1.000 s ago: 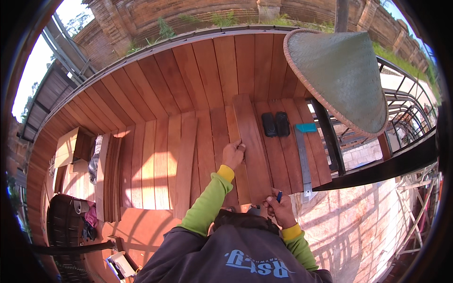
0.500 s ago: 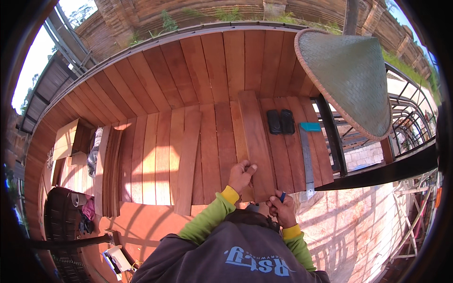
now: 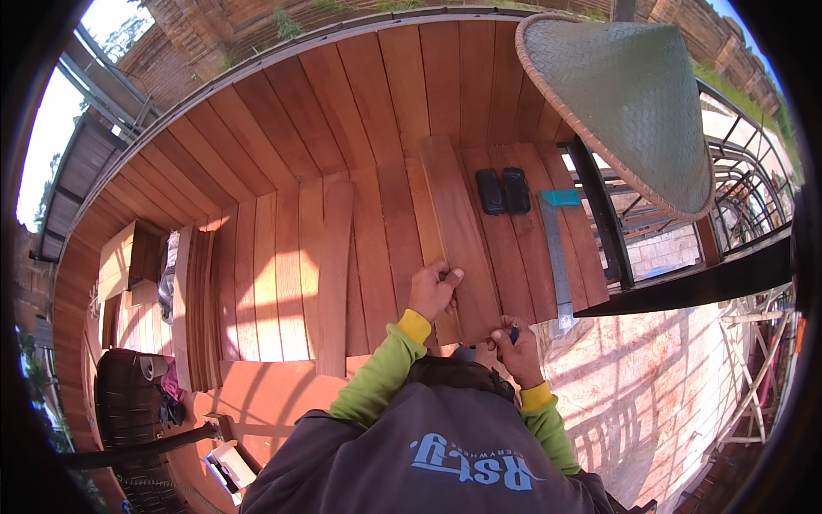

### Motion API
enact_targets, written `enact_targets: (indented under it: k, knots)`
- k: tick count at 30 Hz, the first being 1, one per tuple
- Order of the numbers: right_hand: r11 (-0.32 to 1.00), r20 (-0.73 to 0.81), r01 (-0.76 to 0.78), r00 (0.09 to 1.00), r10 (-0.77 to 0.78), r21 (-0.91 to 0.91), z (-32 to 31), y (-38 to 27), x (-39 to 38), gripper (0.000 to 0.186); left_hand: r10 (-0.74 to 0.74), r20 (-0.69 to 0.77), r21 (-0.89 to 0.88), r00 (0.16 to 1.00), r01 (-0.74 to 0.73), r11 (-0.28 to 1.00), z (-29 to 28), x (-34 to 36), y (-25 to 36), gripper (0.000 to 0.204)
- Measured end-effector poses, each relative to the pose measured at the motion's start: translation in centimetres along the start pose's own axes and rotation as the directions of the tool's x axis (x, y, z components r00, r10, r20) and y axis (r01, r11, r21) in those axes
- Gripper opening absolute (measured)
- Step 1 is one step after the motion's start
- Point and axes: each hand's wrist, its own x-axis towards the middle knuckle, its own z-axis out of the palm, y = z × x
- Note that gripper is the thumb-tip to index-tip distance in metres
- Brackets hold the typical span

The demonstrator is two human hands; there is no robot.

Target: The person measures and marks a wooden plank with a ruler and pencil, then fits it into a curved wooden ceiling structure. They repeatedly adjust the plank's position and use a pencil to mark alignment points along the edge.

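Note:
A loose reddish-brown wooden plank (image 3: 465,244) lies lengthwise on top of the fixed boards in front of me. My left hand (image 3: 434,291) is closed around its left edge, fingers curled and thumb on the upper face. At the plank's near end, my right hand (image 3: 519,355) pinches a small blue pen-like thing (image 3: 515,333); its tip cannot be made out. To the right of the plank lies a try square (image 3: 556,248) with a teal handle and a metal blade. Two black oblong cases (image 3: 503,190) sit side by side between plank and square.
Another loose board (image 3: 335,283) lies left of my hands. Farther left are a stack of planks (image 3: 202,308) and a cardboard box (image 3: 127,257). A woven conical hat (image 3: 621,111) hangs over the right side, beside a black metal frame (image 3: 685,287).
The view has tilted slightly, so the boards sit higher in the picture. Both hands keep nearly the same places at the plank, the right one still with the blue pen-like thing.

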Motion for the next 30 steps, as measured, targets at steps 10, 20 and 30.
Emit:
enact_targets:
  k: [10, 20, 30]
  knots:
    - [0.914, -0.132, 0.237, 0.947, -0.293, -0.33, -0.5, 0.6, 0.1, 0.028, 0.443, -0.036, 0.683, 0.896, -0.302, 0.665, -0.3, 0.9, 0.1, 0.032]
    - [0.907, -0.075, 0.263, 0.95, -0.303, -0.327, -0.4, 0.6, 0.4, 0.028, 0.393, -0.05, 0.759, 0.918, -0.22, 0.612, -0.5, 1.2, -0.6, 0.034]
    - [0.944, -0.093, 0.186, 0.972, -0.218, -0.272, -0.1, 0.3, 0.3, 0.03, 0.414, -0.242, 0.755, 0.878, -0.098, 0.648, -3.6, -1.2, -1.1, 0.027]
